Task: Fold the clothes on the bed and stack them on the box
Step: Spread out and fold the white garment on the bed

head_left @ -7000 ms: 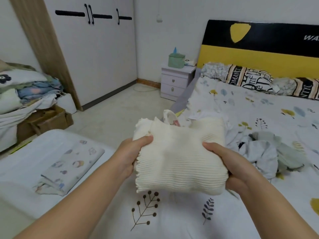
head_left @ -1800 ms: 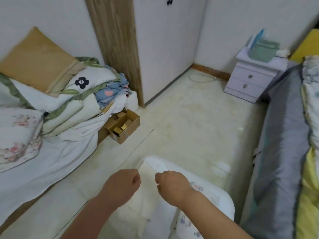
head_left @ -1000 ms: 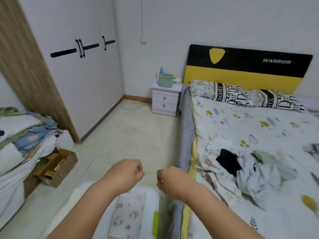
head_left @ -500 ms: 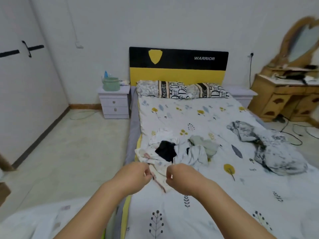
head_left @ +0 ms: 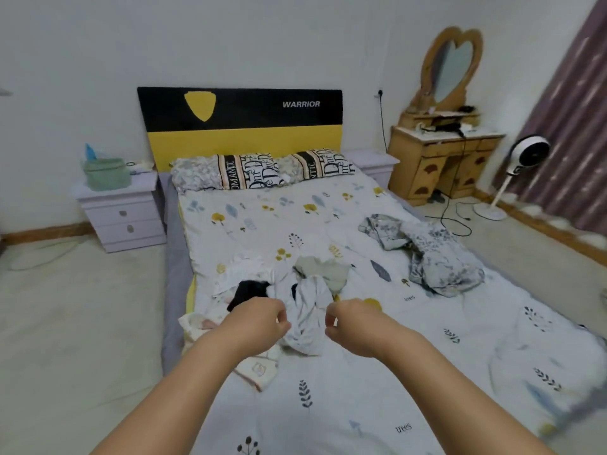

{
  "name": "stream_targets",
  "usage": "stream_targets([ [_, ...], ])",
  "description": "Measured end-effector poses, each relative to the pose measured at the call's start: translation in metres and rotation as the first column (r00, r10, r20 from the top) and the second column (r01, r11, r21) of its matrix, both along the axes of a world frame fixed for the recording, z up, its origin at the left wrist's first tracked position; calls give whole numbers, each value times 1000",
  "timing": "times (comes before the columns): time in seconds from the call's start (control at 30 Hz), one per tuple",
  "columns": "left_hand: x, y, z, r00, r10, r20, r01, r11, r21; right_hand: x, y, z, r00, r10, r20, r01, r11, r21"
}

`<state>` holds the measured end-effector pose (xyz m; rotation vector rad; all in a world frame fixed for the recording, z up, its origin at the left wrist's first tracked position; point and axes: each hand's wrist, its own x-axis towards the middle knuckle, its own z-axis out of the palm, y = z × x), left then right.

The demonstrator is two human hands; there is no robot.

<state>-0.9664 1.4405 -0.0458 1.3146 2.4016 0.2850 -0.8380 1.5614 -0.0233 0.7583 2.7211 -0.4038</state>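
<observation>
Fingers (head_left: 281, 315) loosely curled, empty, above clothes (head_left: 305, 302)

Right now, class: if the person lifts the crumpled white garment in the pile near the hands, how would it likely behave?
The crumpled white garment would probably go limp and hang down, since it lies in soft folds. It looks thin, so it is likely light. It may drag the black garment that touches it in the pile, so lifting slowly seems wise.
</observation>
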Motion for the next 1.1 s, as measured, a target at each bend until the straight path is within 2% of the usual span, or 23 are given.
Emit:
stream_targets([
  [0.13, -2, 28, -4, 999, -31, -7, 31, 999, -13, 4, 26, -2, 999, -44, 1, 44, 999, -27],
  [0.3, -9, 60, -5, 1000, -1, 2, 1, 1000, -16, -5, 65, -7, 1000, -22, 10, 22, 999, -32],
  [0.6, 5, 132, -31, 978, 205, 37, -203, 978, -57, -17, 169, -31, 990, 136, 29, -135, 990, -41],
  [0.83, 48, 180, -89, 904, 416, 97, -411, 909, -68, -7, 245, -84, 945, 303, 123, -295, 952, -81],
  [0.97, 76, 206, -128, 873, 466, 140, -448, 883, -143, 0, 271, -113, 910, 381, 166, -370, 924, -96],
  [1.1, 91, 219, -167, 858, 485, 169, -456, 871, -184, 3, 290, -149, 904, 384, 186, -367, 922, -120],
])
